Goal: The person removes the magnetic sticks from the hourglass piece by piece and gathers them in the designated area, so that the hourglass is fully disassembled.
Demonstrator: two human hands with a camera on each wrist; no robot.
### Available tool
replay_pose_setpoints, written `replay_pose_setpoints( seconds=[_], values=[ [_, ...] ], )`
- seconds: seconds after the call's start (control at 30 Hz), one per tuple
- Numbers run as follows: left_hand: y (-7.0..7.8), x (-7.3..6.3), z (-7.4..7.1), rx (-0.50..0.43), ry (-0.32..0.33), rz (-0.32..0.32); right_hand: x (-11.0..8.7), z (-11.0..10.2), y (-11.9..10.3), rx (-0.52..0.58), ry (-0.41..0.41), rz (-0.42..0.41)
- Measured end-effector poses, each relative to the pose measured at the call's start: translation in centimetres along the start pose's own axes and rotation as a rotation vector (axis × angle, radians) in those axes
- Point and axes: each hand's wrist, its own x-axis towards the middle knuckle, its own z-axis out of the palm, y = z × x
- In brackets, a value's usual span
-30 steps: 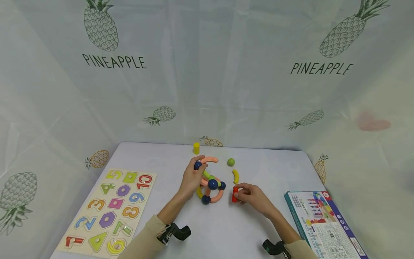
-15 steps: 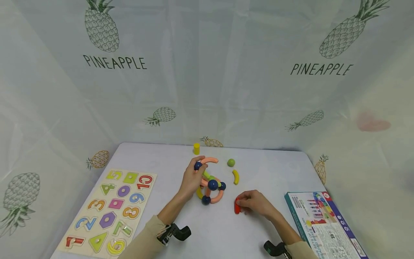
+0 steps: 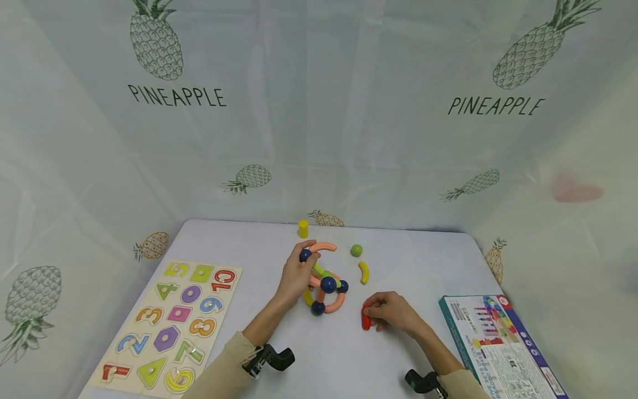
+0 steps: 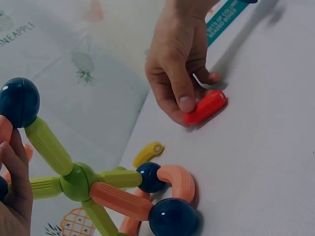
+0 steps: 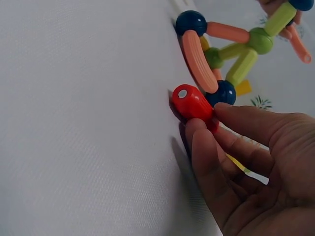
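My left hand (image 3: 293, 280) grips a ball-and-rod magnetic construction (image 3: 328, 285) by a dark blue ball (image 3: 305, 255) at its upper left. The construction joins dark blue and green balls with light green, salmon and yellow rods; part of it is hidden behind the hand. To its right, low over the table, my right hand (image 3: 396, 311) pinches a short red magnetic rod (image 5: 193, 102) between thumb and fingers. One end of the red rod faces the right wrist camera and shows a pale round spot. In the left wrist view, the green hub ball (image 4: 78, 182) has several rods attached.
A curved yellow rod (image 3: 364, 273) and a loose green ball (image 3: 356, 250) lie beyond my right hand. At the table's back edge stands a yellow cylinder (image 3: 303, 229). A number-and-shape puzzle board (image 3: 154, 363) lies left, and a printed box (image 3: 503, 354) lies right.
My right hand has drawn the red rod nearer to me and slightly right, then stayed almost still over the last half second. The left hand and the construction have kept their place.
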Motion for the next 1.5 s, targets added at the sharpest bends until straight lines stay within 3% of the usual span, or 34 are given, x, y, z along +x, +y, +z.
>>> replay_pose_setpoints(
  seconds=[0.3,0.53,0.77,1.07,1.33,1.5],
  values=[
    [0.0,0.0,0.0,-0.016,-0.002,-0.002,0.2,0.1,0.2,-0.008,0.013,0.024],
    [0.0,0.1,0.0,-0.003,-0.002,0.002,0.7,-0.8,-0.4,-0.042,0.071,0.036],
    [0.2,0.1,0.1,-0.005,0.0,-0.01,2.0,-2.0,-3.7,-0.028,0.094,-0.065],
    [0.2,0.0,0.0,-0.052,-0.019,0.0,5.0,-1.8,-8.5,0.082,0.116,-0.151],
    [0.8,-0.1,0.0,-0.042,-0.006,-0.027,6.6,-1.0,-10.8,0.16,0.107,-0.207],
    [0.2,0.2,-0.1,-0.042,0.002,-0.028,7.2,-0.4,-11.5,0.16,0.091,-0.225]
  ],
)
